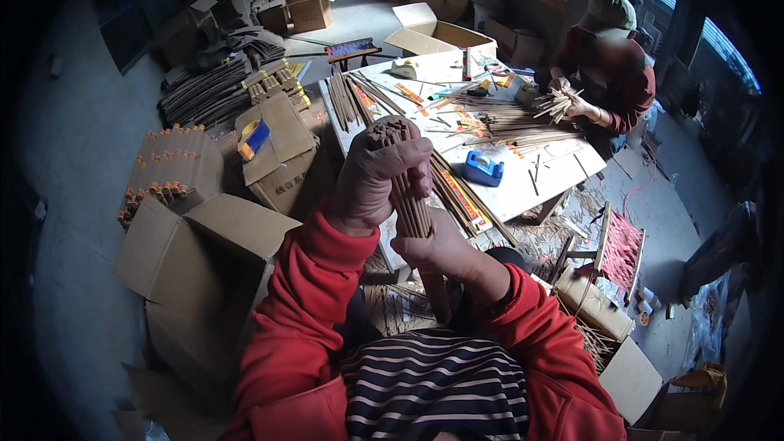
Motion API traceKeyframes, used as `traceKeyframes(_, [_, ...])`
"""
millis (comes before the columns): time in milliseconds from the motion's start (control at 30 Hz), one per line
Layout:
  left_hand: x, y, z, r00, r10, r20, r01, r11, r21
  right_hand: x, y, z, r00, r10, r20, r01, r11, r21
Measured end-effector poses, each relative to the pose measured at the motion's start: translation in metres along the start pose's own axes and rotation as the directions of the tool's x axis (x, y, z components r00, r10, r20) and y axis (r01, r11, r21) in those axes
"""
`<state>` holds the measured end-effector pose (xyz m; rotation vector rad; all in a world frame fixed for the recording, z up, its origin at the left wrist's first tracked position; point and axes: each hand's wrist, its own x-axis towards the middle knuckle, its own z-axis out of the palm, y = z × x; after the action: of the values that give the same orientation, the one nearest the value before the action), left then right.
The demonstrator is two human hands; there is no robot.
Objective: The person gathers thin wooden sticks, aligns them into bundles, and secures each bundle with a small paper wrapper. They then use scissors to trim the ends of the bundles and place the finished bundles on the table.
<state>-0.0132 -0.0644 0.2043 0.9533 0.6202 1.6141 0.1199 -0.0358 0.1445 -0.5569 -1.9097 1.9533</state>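
- The left hand (377,165) is closed around the upper part of a bundle (411,206) of thin brown sticks, thumb across the front; this grip probably keeps the loose ends together.
- The right hand (441,247) is wrapped around the same bundle lower down, likely to steady it and carry part of its length.
- The bundle stands tilted between the person's arms, in front of the striped top (433,384), its ends near the surface (523,196). Whether its lowest part is bare sticks or a wrapped tube is hard to tell.
- On the surface, loose sticks (523,127) lie roughly lengthwise in low heaps, perhaps so they can be gathered easily. A blue tape dispenser (483,168) sits near the bundle, seemingly within reach.
- Across the surface, a co-worker's hands (581,104) grip a fanned bunch (559,104) of sticks.
- At the left, an open carton (196,278) stands beside the person, its flaps spread, which leaves its mouth accessible. Behind it, a tape roll (255,140) rests on a box (282,155).
- Farther left, orange-ended bundles (167,162) are stacked lengthwise, presumably to save room.
- At the right stands a stool (625,253) with a red seat.
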Motion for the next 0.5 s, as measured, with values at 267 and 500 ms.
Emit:
traceKeyframes(267, [0.003,-0.005,-0.011,0.996,0.074,0.056,-0.071,0.996,-0.052,0.004,0.003,-0.006,0.992,0.115,0.053,-0.118,0.991,0.058])
traceKeyframes(500, [0.005,-0.01,-0.023,0.989,0.149,0.024,-0.146,0.983,-0.11,0.006,0.005,-0.005,0.993,0.111,0.045,-0.113,0.993,0.033])
